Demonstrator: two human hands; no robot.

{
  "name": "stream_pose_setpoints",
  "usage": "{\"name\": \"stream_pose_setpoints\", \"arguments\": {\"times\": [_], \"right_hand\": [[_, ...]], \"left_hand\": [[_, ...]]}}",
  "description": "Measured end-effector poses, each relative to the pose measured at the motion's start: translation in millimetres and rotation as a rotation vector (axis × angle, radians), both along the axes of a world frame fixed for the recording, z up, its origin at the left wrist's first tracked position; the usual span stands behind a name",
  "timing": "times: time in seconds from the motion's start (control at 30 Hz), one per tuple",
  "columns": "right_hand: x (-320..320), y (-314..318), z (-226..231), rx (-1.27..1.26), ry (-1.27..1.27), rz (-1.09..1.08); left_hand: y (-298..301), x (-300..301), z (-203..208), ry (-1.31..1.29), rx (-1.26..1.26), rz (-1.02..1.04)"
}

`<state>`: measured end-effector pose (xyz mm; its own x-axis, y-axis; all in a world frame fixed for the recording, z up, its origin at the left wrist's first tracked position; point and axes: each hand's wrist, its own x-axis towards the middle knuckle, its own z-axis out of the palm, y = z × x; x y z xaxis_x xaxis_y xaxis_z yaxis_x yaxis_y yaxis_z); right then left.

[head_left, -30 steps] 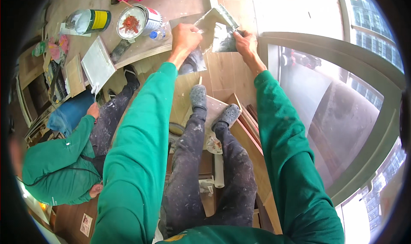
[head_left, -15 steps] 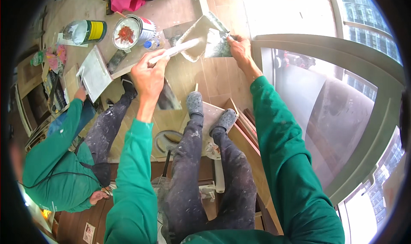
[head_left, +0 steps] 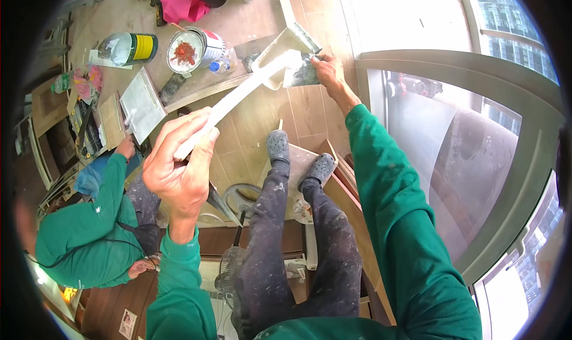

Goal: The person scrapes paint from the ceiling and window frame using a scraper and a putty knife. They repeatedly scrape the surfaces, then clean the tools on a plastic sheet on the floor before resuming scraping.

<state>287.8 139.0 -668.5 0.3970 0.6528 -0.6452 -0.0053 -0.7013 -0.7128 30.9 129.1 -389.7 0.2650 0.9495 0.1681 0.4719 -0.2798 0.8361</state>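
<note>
My left hand is closed around the near end of a long, flat white strip of tape. The strip runs taut up to a white-smeared, open-topped trough. A dark, flat blade shows edge-on below this hand, seemingly held in it too; its handle is hidden. My right hand pinches the right edge of the trough, beside a grey, smeared plate. Where the strip enters the trough, glare washes out detail.
On the table at left stand a tin of white paste with a reddish lump, a small bottle and a large bottle. A co-worker in green sits left beside a pale board. A window frame curves at right.
My left hand has drawn back toward me and left, and a longer stretch of white strip now shows. The blade below it has turned edge-on. My right hand stays nearly still.
</note>
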Motion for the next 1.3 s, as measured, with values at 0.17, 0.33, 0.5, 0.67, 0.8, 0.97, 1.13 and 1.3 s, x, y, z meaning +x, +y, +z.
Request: {"name": "stream_pose_setpoints", "arguments": {"times": [0.17,0.33,0.5,0.67,0.8,0.97,1.13,1.3], "right_hand": [[-13.4,2.5,13.2,0.009,0.295,-0.130],[-8.6,4.8,-1.3,0.035,0.245,-0.166],[-7.3,4.8,-10.6,0.099,0.164,-0.104],[-5.4,1.2,-9.7,0.211,0.104,0.042],[1.7,0.1,-2.2,0.111,0.182,0.161],[1.8,-8.8,-10.1,-0.035,0.510,0.133],[1.7,-5.6,-3.0,-0.052,0.656,0.072],[-5.1,5.0,53.1,0.155,0.560,0.065]], "left_hand": [[-4.2,1.6,-9.6,-0.045,-0.011,0.059],[-3.2,7.3,-46.6,-0.073,-0.105,0.119],[-6.6,8.1,-53.8,0.000,-0.051,0.122],[-12.6,15.8,-59.3,0.022,0.056,0.154],[-9.9,20.9,-62.6,-0.006,0.012,0.137],[-1.8,22.7,-88.6,-0.049,-0.108,0.191],[35.7,33.4,-162.7,-0.022,-0.256,0.298],[56.8,26.3,-187.0,0.165,-0.281,0.433]]}}
